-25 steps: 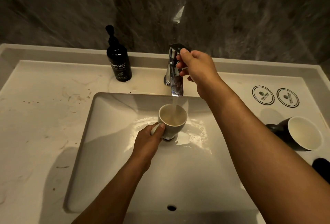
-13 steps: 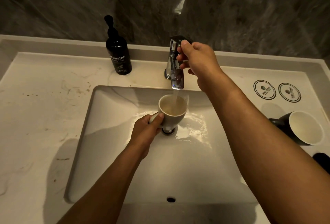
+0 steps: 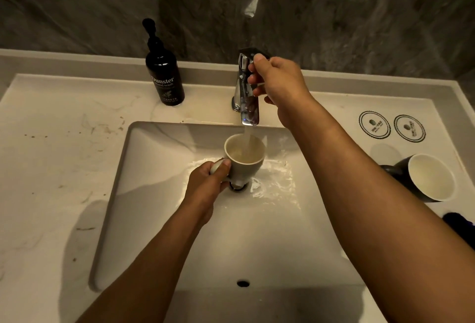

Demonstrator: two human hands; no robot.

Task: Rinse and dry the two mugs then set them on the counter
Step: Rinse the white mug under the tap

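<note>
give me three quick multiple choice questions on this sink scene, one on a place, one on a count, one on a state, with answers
1. Where is the black hand-wash pump bottle?
A. on the counter, left of the chrome tap
B. inside the white basin
C. right of the tap

2. How many round printed coasters lie on the counter?
A. one
B. two
C. four

3. What is the state of the pale grey mug?
A. lying empty on the counter
B. held under running water
C. upside down in the basin

Answers:
1 A: it stands behind the basin's left corner.
2 B: a pair lies at the far right.
3 B: the left hand grips its handle below the stream while the right hand holds the tap lever.
</note>
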